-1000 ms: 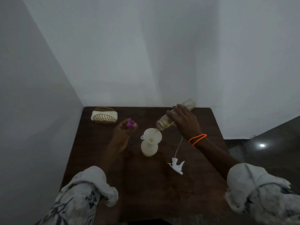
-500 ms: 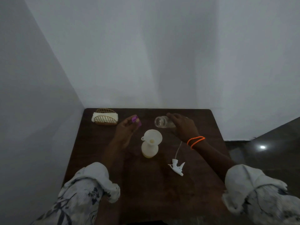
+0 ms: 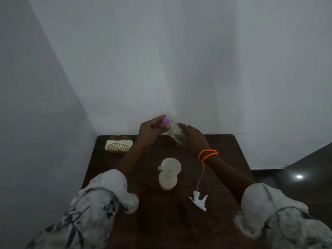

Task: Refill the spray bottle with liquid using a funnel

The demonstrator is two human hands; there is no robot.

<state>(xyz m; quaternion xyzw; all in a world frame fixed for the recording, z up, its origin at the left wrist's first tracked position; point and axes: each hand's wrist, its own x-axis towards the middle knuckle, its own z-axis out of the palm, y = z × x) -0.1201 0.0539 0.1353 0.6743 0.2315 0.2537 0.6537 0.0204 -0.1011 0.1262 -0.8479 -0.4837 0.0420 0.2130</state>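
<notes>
My right hand (image 3: pixel 195 139) grips the clear bottle (image 3: pixel 177 132), which looks empty, while my left hand (image 3: pixel 150 129) pinches the purple cap (image 3: pixel 165 121) at its mouth. The spray bottle (image 3: pixel 168 180) stands mid-table holding yellowish liquid, the funnel (image 3: pixel 170 165) seated in its neck.

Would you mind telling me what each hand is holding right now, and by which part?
The right hand grips the clear bottle around its body. The left hand pinches the purple cap by its sides, at the bottle's mouth.
</notes>
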